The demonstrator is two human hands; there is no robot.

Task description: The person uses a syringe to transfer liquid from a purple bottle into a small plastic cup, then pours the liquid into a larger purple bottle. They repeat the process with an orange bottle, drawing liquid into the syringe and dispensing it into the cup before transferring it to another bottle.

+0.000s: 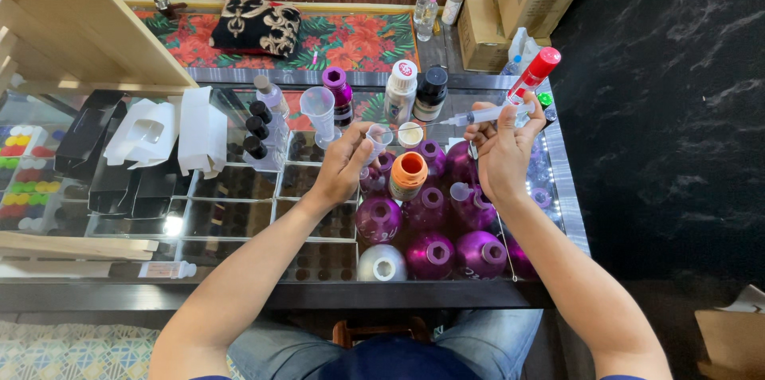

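Both forearms reach up from the near edge over the glass counter (pixel 239 189). The left hand (pixel 344 163) is bent at the wrist, fingers curled shut around a small clear vial (pixel 378 139) held just above the purple bottles (pixel 430 229). The right hand (pixel 504 153) is raised beside it, fingers pinched on a syringe (pixel 486 115) that lies sideways, its needle pointing at the vial's mouth. An orange-capped bottle (pixel 408 176) stands between the two hands. A clear beaker (pixel 320 109) stands behind the left hand.
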